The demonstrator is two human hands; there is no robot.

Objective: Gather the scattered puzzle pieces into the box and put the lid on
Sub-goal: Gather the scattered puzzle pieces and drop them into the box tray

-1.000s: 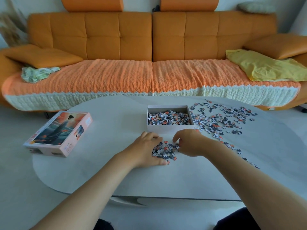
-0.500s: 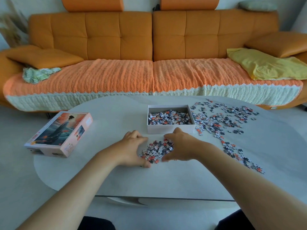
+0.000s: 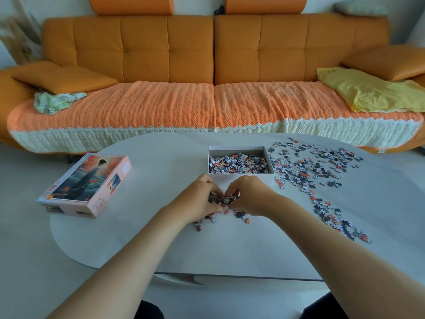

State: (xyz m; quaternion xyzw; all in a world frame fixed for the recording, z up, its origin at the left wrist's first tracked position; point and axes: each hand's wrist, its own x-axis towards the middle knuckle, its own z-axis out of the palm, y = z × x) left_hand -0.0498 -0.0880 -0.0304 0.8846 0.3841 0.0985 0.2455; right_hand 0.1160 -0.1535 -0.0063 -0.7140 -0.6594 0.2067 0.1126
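Note:
The white open box (image 3: 241, 177) stands mid-table, partly filled with puzzle pieces. Just in front of it my left hand (image 3: 199, 200) and my right hand (image 3: 251, 195) are cupped together around a handful of puzzle pieces (image 3: 222, 199), lifted slightly off the table. A few dropped pieces (image 3: 241, 215) lie under and beside the hands. Many scattered pieces (image 3: 305, 169) spread to the right of the box, and a trail of pieces (image 3: 338, 219) runs toward the near right edge. The lid (image 3: 86, 183), printed with a picture, lies at the table's left edge.
The pale rounded table (image 3: 161, 238) has its front edge close to me. Behind it stands an orange sofa (image 3: 213, 65) with a knitted cover, a yellow cloth (image 3: 368, 93) at right and a green cloth (image 3: 54, 101) at left.
My hands closed in from either side of the small pile and scooped most of it up between them. A few pieces stayed on the table.

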